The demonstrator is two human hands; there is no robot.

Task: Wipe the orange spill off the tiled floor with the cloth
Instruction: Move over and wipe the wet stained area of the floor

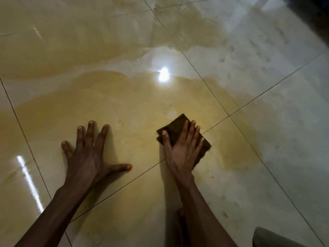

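Observation:
A wide, thin orange-yellow spill (124, 104) covers the glossy pale tiled floor (284, 122), reaching from the near middle to the far left. A folded dark brown cloth (176, 127) lies flat on the wet tile near a grout crossing. My right hand (183, 148) presses down on the cloth with straight fingers laid across it, thumb at its left edge. My left hand (89, 152) rests flat on the floor to the left, fingers spread wide, touching no object.
Dark grout lines (219, 104) cross the floor diagonally. A ceiling light reflects as a bright spot (163, 75) beyond the cloth. Small orange drops (225, 214) dot the tile at near right. A grey-green object's corner (267, 237) shows at the bottom right.

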